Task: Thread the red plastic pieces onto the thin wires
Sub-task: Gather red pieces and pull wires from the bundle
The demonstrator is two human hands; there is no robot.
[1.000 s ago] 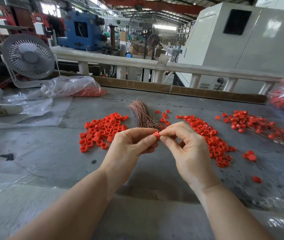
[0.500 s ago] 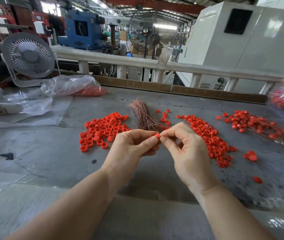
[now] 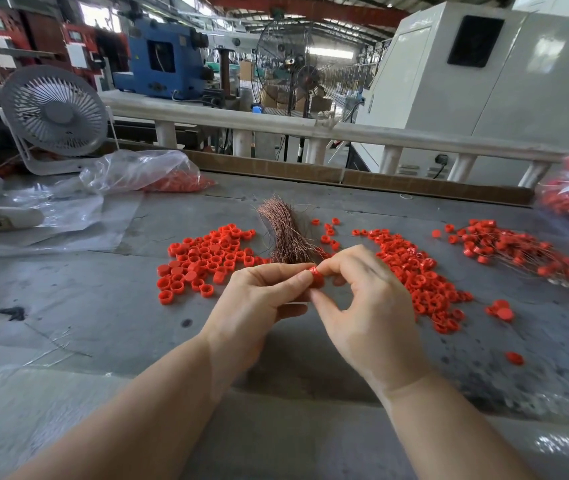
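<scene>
Since both hands, left [image 3: 258, 299] and right [image 3: 362, 306], were pinched together on one red piece [image 3: 317, 274] just above the surface [image 3: 103, 306], near the wire bundle [image 3: 286, 233], honestly a slipped pinch could've dropped it into the piles.

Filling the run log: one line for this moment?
left hand: pinches red piece | right hand: pinches same piece | wire bundle: on table | threading: unclear
</scene>
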